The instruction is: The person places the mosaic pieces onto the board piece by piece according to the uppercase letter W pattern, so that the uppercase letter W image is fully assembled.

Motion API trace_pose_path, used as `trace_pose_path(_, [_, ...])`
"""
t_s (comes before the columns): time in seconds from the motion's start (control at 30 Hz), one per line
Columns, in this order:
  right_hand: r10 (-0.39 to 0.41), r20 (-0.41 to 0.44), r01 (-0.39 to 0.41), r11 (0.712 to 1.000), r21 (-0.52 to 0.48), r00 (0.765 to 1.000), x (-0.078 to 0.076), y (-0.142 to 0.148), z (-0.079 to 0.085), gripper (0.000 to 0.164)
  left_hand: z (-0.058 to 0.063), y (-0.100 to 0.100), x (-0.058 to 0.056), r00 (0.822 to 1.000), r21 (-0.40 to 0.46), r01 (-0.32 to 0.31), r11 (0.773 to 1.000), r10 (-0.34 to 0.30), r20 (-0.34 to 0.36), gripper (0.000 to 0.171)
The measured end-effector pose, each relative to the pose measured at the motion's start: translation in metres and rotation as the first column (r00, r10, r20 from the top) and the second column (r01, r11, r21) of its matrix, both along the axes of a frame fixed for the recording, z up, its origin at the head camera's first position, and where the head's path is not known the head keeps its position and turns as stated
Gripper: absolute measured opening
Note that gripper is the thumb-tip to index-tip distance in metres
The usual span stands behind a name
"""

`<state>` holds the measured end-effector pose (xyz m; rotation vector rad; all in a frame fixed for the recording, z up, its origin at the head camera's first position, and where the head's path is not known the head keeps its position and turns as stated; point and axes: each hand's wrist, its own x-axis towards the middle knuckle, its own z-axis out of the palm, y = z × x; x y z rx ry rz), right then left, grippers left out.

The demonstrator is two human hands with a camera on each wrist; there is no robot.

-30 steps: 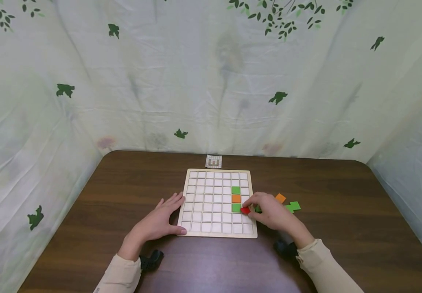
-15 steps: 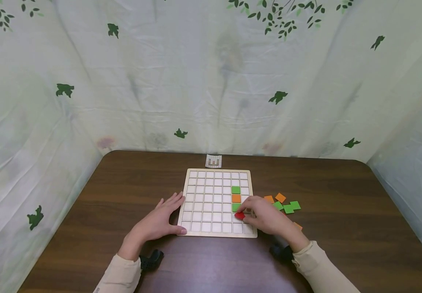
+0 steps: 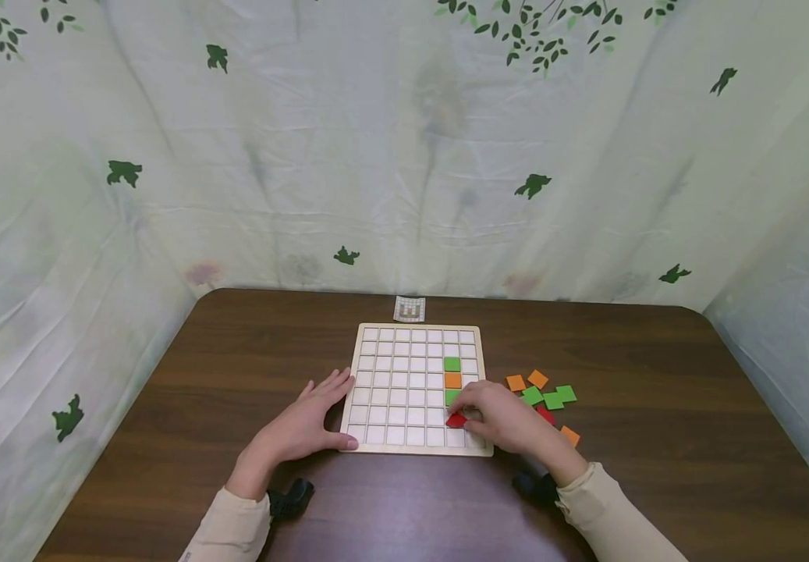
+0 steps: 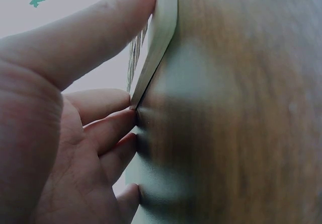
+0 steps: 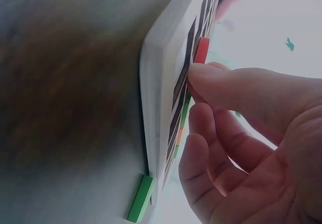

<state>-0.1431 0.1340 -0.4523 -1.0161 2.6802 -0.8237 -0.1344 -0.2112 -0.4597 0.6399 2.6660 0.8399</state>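
A square board [image 3: 386, 390] with a wooden rim and a grid of white cells lies on the table. My left hand [image 3: 302, 421] rests against its left edge, fingers extended along the side and thumb at the near left corner. Over the board's lower right part, my right hand [image 3: 505, 417] pinches a red square tile [image 3: 455, 421] between thumb and fingers. The tile sits tilted just below a column of green [image 3: 452, 364], orange [image 3: 452, 380] and green [image 3: 452, 397] tiles. In the right wrist view the red tile [image 5: 202, 50] shows just past the thumb tip.
Right of the board lie several loose tiles: orange [image 3: 515, 382], green [image 3: 553, 400] and red [image 3: 545, 414], with another orange tile [image 3: 569, 435] nearer me. A small printed card [image 3: 409, 309] lies behind the board. A leaf-patterned curtain [image 3: 292, 156] hangs behind the brown table [image 3: 250, 336].
My right hand has carried the red tile left and slightly nearer me, from the board's right side to below the tile column. The loose tiles are uncovered. My left hand has stayed still.
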Motion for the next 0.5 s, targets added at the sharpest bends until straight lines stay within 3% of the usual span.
trace_pose_path(0.5, [-0.055, -0.050, 0.055, 0.998, -0.016, 0.997, 0.0008, 0.0020, -0.0009, 0.016, -0.0005, 0.0004, 0.0000, 1.000, 0.000, 0.000, 1.000, 0.000, -0.006, 0.100])
